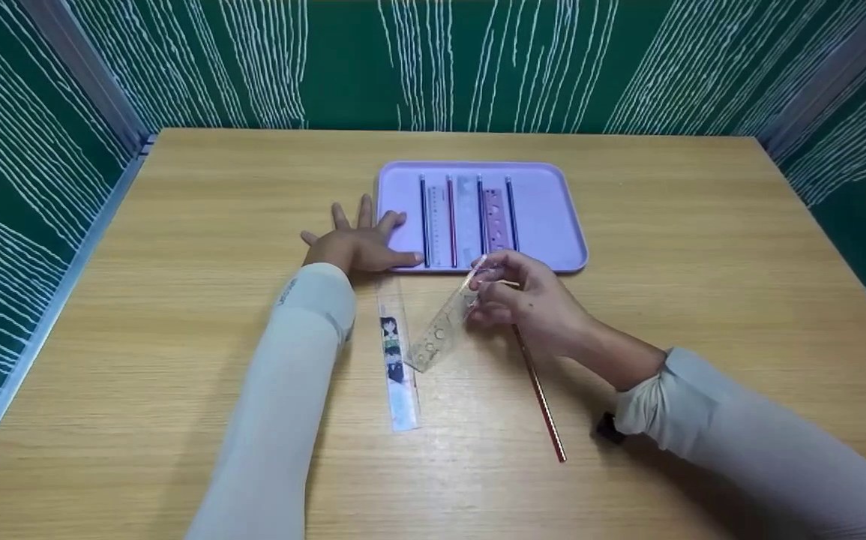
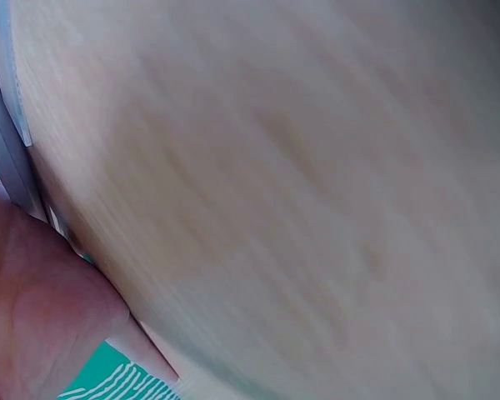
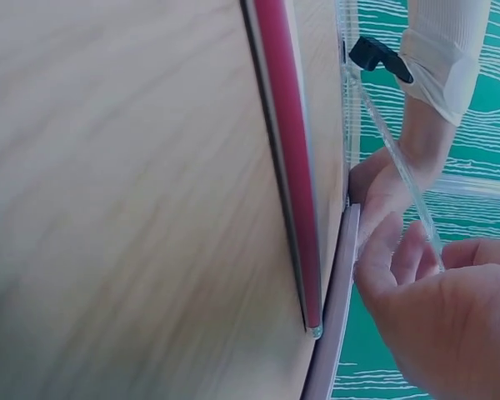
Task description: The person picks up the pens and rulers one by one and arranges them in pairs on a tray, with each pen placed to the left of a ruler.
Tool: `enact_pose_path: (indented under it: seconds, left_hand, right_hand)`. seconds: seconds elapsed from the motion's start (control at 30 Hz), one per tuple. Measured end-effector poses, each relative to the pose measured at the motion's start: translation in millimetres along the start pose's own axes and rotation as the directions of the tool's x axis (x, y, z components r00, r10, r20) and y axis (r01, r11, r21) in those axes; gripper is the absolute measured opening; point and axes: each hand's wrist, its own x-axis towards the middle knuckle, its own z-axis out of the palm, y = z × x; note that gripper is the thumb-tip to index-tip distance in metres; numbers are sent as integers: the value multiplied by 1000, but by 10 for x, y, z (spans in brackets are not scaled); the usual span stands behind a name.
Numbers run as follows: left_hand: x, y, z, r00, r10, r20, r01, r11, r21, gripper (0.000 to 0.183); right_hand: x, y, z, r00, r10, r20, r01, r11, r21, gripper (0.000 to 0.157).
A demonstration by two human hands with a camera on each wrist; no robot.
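Observation:
My right hand pinches one end of a clear ruler with round cut-outs, held tilted above the table in front of the tray. Its lower end overlaps a clear ruler with cartoon figures lying on the wood. A red pencil lies below the right hand. Fingers spread, my left hand rests at the left edge of the purple tray, its thumb over the front left corner. In the right wrist view the held ruler shows edge-on between thumb and fingers.
On the tray, dark pencils and a red pencil alternate with clear rulers and a pink ruler with holes, all upright in a row. Green panels with white streaks stand behind the wooden table.

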Motion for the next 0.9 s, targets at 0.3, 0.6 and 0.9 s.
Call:
enact_pose_path:
  seconds: [0.3, 0.6, 0.9]
  left_hand:
    - [-17, -6, -3, 1000, -8, -4, 7, 1000, -20, 100]
    - [-7, 1, 6, 1000, -9, -10, 9, 1000, -2, 101]
    - [-4, -4, 7, 1000, -9, -3, 9, 1000, -17, 101]
  right_hand:
    - [-18, 17, -56, 997, -18, -75, 21, 999, 33, 13]
    - [-30, -23, -99, 994, 96, -48, -94, 994, 56, 26]
    - [-120, -103, -318, 971, 227, 70, -234, 967, 99, 58]
